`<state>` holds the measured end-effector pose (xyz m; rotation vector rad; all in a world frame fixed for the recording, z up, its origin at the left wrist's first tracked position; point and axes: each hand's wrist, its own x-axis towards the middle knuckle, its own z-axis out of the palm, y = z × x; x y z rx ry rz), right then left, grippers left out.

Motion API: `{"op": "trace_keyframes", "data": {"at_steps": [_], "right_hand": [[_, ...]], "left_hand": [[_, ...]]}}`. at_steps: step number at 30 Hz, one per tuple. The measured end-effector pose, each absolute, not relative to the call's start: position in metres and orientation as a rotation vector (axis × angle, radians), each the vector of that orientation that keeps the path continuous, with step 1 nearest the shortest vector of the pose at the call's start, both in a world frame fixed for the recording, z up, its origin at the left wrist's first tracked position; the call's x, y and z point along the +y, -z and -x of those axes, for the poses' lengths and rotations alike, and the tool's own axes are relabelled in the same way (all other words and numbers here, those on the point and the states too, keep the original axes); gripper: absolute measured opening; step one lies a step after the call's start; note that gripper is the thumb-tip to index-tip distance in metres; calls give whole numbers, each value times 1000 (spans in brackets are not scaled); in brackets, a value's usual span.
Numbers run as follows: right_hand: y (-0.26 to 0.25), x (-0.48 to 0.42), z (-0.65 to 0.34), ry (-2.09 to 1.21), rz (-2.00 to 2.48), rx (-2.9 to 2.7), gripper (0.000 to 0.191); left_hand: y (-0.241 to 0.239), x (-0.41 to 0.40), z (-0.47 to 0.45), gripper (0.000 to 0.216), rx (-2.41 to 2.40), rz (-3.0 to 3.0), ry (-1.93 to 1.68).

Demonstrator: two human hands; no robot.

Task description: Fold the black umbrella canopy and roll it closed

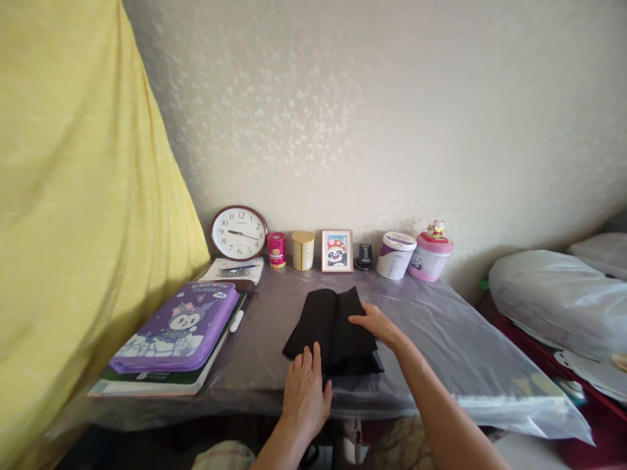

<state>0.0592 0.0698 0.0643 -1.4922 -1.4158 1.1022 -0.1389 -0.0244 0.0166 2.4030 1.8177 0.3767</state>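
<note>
A black folded piece (318, 326), which looks like thin cloth or a soft bag, lies on the table in front of me. A crease runs down its middle, and its right part stands a little raised. With fingers stretched out, my left hand (306, 391) rests on its near left edge. My right hand (379, 324) has the right edge between the thumb on top and the other fingers, which are partly hidden. Whether anything lies inside the folds is hidden.
Clear plastic covers the table (416, 378). At left, a purple zip case (181, 326) lies on books (147, 385) beside a white marker (236, 321). Along the wall stand a clock (239, 233), tins (302, 251), a picture frame (337, 250) and tubs (396, 256). A yellow curtain (88, 196) hangs left.
</note>
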Motion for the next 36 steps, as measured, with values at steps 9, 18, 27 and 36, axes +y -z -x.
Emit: {"op": "trace_keyframes", "data": {"at_steps": [9,18,27,36], "right_hand": [[-66,76,-12,-1314,1207,-1277,32],[-44,94,20,-1215,1210,-1341,30],[-37,101,31,-916,1505,-1617,42],[-49,96,32,-981,1413,-1894,41]], "left_hand": [[-11,-22,141,64,1822,-2403,-434],[-11,-21,143,49,1814,-2399,-451],[-17,-22,145,34,1822,-2383,-471],[-16,-23,149,38,1845,-2426,-480]]}}
